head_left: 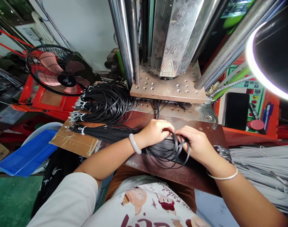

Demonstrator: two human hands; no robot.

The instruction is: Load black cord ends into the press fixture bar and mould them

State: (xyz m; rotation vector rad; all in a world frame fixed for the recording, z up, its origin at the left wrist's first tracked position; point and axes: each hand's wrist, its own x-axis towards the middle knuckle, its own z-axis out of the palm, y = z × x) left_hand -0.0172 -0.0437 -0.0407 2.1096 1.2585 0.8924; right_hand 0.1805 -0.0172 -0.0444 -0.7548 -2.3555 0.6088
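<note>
My left hand [155, 132] and my right hand [197, 143] meet over a loop of flat black cables [168, 154] on the brown work plate [200, 171]. Both hands pinch the cable strands where they bend, fingertips almost touching. A pale bangle circles my left wrist and a thin silver one my right. Bundles of the same black cables [103, 107], tied with white ties, lie fanned out to the left on a cardboard sheet [74, 142].
A press with steel columns and a perforated platen [167, 86] stands right behind my hands. A fan [60, 71] sits at the back left, a blue tray [28, 154] at the lower left. Grey cables [264, 167] pile at the right, under a lamp [271, 53].
</note>
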